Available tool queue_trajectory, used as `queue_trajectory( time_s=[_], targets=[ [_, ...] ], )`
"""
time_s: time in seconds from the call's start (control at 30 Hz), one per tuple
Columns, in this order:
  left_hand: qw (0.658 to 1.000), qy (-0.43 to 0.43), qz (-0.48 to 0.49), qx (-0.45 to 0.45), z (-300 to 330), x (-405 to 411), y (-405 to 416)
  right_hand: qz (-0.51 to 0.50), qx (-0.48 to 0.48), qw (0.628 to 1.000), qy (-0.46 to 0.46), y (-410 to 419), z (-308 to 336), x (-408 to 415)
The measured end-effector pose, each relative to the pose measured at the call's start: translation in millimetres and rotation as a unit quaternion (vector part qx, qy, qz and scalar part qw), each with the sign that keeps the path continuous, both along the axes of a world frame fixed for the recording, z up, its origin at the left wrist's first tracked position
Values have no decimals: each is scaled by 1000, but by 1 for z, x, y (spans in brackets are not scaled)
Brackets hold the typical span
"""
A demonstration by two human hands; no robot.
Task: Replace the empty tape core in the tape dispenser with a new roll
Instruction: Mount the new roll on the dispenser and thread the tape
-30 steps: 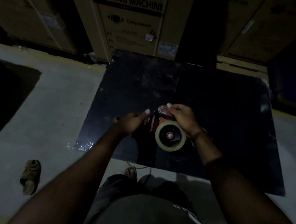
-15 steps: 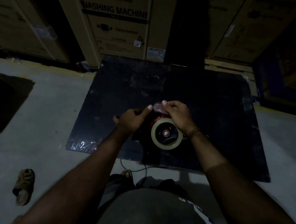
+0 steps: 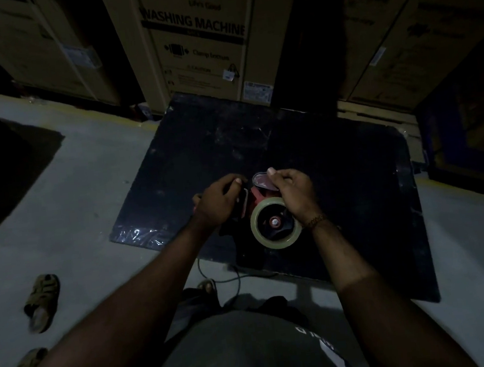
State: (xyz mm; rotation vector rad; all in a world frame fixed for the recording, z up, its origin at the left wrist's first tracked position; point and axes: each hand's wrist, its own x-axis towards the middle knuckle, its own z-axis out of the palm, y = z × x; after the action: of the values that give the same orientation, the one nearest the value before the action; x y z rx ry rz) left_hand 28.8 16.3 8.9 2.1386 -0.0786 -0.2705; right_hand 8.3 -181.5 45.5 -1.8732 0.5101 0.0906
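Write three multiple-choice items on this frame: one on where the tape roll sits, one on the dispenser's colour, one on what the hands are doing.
1. Where is the tape roll?
A. On the dispenser's hub
B. On the bare floor
C. On a carton

2. What colour is the tape dispenser body?
A. Blue
B. Red
C. Yellow

3. How are the hands engaged?
A. Both idle
B. Only one touches
C. Both hold the dispenser

Answers:
1 A, a red hub shows through the roll's centre.
2 B, red plastic shows between the hands.
3 C, left hand grips its side and right hand pinches its front.
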Motion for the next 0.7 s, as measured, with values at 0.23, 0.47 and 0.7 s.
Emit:
queue_trajectory(
  time_s=[0.23,0.47,0.7],
  targets=[
    [988,-79,-81,103,18,-18,2,-23,32,999,-2,-8,7,0],
    [952,-65,-236,185,32,-7,8,-1,51,999,2,-24,18,8],
    [975,-79,-178,102,28,-11,3,42,-47,998,-15,-33,39,18]
  ],
)
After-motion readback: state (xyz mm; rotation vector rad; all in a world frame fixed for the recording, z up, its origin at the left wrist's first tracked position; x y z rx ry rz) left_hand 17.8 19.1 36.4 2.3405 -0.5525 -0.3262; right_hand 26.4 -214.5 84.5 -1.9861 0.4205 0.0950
